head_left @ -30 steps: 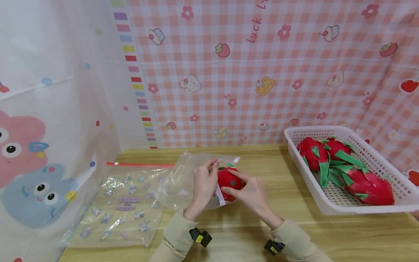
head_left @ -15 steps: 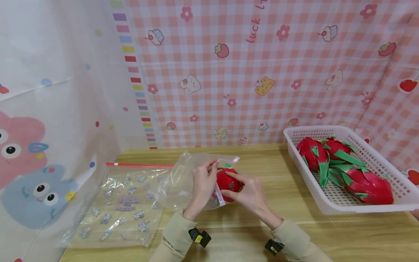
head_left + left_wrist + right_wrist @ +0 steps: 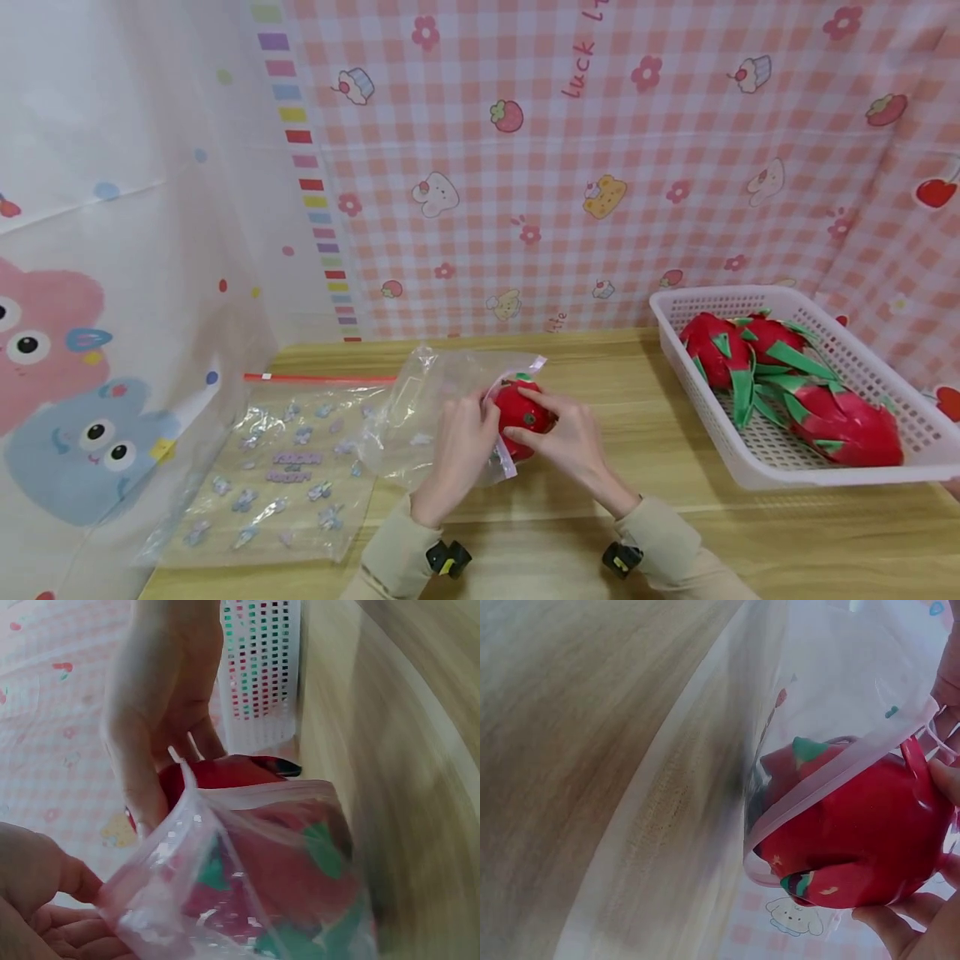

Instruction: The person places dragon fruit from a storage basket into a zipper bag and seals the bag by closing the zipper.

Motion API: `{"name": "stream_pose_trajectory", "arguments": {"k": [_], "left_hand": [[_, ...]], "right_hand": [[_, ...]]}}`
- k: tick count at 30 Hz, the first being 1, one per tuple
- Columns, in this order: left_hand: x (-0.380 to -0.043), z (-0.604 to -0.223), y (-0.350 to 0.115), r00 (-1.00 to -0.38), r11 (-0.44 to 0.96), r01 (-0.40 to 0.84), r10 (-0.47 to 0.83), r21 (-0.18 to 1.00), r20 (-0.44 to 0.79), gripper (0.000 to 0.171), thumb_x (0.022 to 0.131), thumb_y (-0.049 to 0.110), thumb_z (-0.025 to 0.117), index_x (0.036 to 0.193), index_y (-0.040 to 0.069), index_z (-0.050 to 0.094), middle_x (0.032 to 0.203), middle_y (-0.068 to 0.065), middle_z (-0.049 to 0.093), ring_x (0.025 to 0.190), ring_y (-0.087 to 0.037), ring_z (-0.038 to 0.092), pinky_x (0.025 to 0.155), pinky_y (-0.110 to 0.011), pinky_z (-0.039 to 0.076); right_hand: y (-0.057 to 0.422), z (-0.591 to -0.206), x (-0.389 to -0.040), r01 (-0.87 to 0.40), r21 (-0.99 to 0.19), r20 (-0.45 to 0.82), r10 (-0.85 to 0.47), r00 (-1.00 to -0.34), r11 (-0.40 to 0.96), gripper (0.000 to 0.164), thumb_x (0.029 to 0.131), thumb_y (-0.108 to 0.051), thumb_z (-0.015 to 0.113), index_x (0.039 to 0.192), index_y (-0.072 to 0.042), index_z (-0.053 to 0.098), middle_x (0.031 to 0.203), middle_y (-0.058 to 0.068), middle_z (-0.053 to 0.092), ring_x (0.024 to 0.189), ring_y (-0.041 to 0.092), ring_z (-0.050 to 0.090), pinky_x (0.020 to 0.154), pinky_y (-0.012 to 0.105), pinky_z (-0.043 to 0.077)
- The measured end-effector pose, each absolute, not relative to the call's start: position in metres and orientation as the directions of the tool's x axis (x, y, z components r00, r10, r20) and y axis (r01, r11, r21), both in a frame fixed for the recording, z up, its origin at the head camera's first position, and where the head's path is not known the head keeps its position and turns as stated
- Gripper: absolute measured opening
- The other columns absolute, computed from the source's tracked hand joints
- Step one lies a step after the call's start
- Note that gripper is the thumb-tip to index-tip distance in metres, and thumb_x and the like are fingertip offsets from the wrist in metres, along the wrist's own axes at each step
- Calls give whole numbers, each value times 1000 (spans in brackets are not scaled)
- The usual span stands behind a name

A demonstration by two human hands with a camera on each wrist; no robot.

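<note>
A red dragon fruit point(image 3: 522, 410) with green scales sits partly inside the mouth of a clear plastic zip bag point(image 3: 408, 408). My right hand point(image 3: 572, 433) grips the fruit's outer end, thumb on the near side and fingers over the top. With my left hand point(image 3: 461, 446) I pinch the bag's edge beside the mouth. In the left wrist view, the fruit's leafy end shows through the bag film point(image 3: 262, 885), while its red rear sticks out past the rim. The pale zip strip point(image 3: 825, 791) crosses the fruit in the right wrist view.
A white perforated basket point(image 3: 701, 417) stands at the right, holding several dragon fruits point(image 3: 843, 425). Flat on the wooden table point(image 3: 600, 367), at the left, lies a second clear bag point(image 3: 292, 492) with printed figures and a red zip slider point(image 3: 322, 379). Patterned cloth hangs behind and at both sides.
My left hand has shifted slightly lower along the bag's mouth, its fingertips now beside the fruit. The fruit has moved a little left, further into the bag, with my right hand on it.
</note>
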State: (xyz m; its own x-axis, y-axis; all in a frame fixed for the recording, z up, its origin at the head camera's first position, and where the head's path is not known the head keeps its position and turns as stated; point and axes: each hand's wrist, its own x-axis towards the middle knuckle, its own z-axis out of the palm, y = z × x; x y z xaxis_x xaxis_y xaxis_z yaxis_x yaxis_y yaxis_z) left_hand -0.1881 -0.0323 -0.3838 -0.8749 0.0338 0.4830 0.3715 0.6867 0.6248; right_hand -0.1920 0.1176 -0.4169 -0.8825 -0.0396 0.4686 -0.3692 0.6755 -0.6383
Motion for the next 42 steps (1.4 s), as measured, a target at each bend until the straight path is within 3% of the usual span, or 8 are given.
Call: {"name": "stream_pose_trajectory", "arguments": {"k": [9, 16, 18, 21, 25, 27, 36, 42], "left_hand": [[-183, -379, -30, -867, 605, 409, 23, 683, 498, 22, 88, 2, 53, 99, -6, 70, 61, -12, 62, 45, -4, 36, 38, -13, 26], [-183, -376, -28, -851, 548, 447, 16, 707, 526, 21, 89, 2, 54, 99, -7, 70, 63, -15, 65, 44, 0, 31, 38, -10, 23], [-184, -377, -29, -857, 542, 438, 10, 718, 515, 21, 89, 2, 54, 99, -7, 70, 63, -13, 65, 44, 0, 31, 39, -11, 23], [-186, -380, -30, -866, 545, 415, -6, 728, 499, 20, 88, 3, 55, 97, -6, 71, 63, -13, 66, 47, -1, 36, 40, -13, 27], [-188, -383, -31, -872, 545, 390, -39, 742, 487, 21, 88, 4, 55, 96, -5, 72, 73, -14, 71, 54, -7, 48, 45, -15, 37], [-188, -384, -31, -877, 533, 383, -46, 754, 478, 21, 88, 5, 55, 97, -6, 71, 78, -16, 73, 57, -9, 52, 47, -15, 40], [-187, -384, -32, -910, 492, 344, -34, 800, 413, 23, 91, 7, 55, 101, -7, 70, 81, -19, 72, 48, -4, 41, 40, -14, 31], [-186, -383, -32, -914, 484, 341, -31, 806, 405, 23, 90, 6, 54, 102, -7, 70, 80, -19, 72, 47, -3, 40, 39, -14, 30]], "right_hand": [[110, -413, -193, -446, -546, 572, -73, -817, 709, 53, 64, -27, 87, 112, -10, 71, 117, 17, 68, 87, 26, 68, 63, 32, 55], [109, -411, -196, -520, -440, 594, -197, -780, 732, 53, 62, -24, 88, 110, -9, 72, 116, 18, 68, 96, 30, 67, 71, 37, 58], [111, -413, -199, -532, -462, 557, -235, -797, 710, 53, 64, -22, 87, 112, -7, 71, 118, 18, 67, 97, 29, 67, 74, 38, 58], [117, -414, -203, -508, -623, 433, -278, -857, 596, 53, 73, -17, 81, 121, -5, 65, 125, 18, 63, 108, 31, 63, 87, 43, 54], [131, -416, -207, -317, -887, 219, -299, -929, 336, 50, 90, -15, 64, 136, -1, 50, 138, 20, 52, 126, 36, 50, 104, 50, 42], [137, -418, -209, -232, -937, 150, -298, -943, 260, 50, 95, -17, 56, 140, -1, 43, 142, 22, 48, 132, 37, 44, 108, 52, 37], [144, -429, -205, -102, -935, -22, -342, -939, 340, 69, 91, -31, 62, 146, -2, 31, 147, 23, 39, 132, 42, 42, 106, 53, 39], [126, -432, -198, -92, -926, 14, -209, -978, 367, 75, 82, -32, 74, 142, -3, 39, 137, 19, 52, 115, 33, 58, 95, 44, 51]]}}
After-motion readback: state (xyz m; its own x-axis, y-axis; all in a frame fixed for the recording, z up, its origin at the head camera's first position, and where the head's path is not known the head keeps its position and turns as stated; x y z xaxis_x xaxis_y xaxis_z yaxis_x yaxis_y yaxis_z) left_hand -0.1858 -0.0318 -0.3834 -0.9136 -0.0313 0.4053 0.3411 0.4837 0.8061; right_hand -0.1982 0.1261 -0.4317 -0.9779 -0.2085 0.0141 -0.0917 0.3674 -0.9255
